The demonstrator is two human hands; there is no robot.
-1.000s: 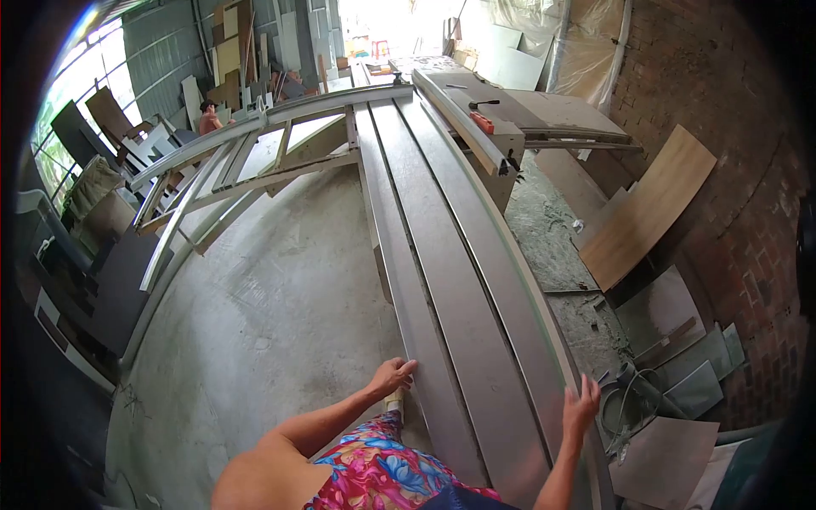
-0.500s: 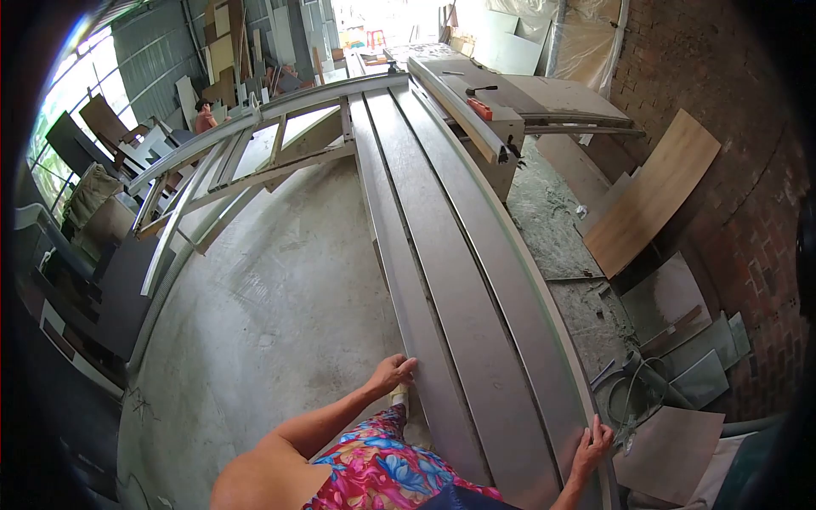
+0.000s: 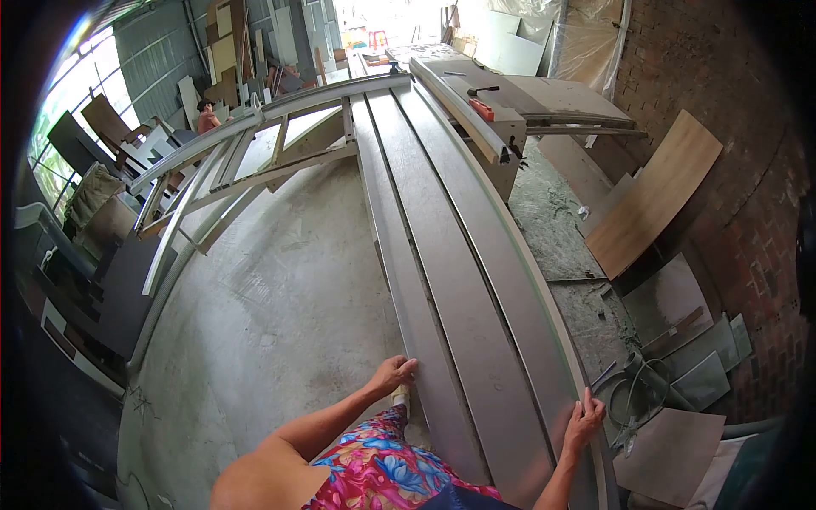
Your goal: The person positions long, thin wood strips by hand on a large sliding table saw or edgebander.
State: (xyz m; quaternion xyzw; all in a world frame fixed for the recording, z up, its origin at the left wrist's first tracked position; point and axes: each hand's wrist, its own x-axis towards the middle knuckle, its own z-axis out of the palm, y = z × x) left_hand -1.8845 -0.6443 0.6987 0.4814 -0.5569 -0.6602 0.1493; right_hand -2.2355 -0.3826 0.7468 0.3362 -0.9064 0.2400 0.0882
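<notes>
A long grey metal table (image 3: pixel 463 280) with dark lengthwise grooves runs away from my body, with a pale strip (image 3: pixel 544 314) along its right edge. My left hand (image 3: pixel 395 374) rests on the table's left edge, thumb on top and fingers curled against the side; anything inside it is hidden. On the right edge lies my right hand (image 3: pixel 584 421), fingers apart and stretched forward over the pale strip, holding nothing.
A metal frame (image 3: pixel 246 174) juts out left from the table's far end. A red-handled tool (image 3: pixel 481 110) lies on the far right. Wooden boards (image 3: pixel 654 195) lean by the brick wall. A hose (image 3: pixel 629 391) lies right. Another person (image 3: pixel 206 117) is far left.
My right hand has moved forward along the table's right edge. My left hand stays at the left edge.
</notes>
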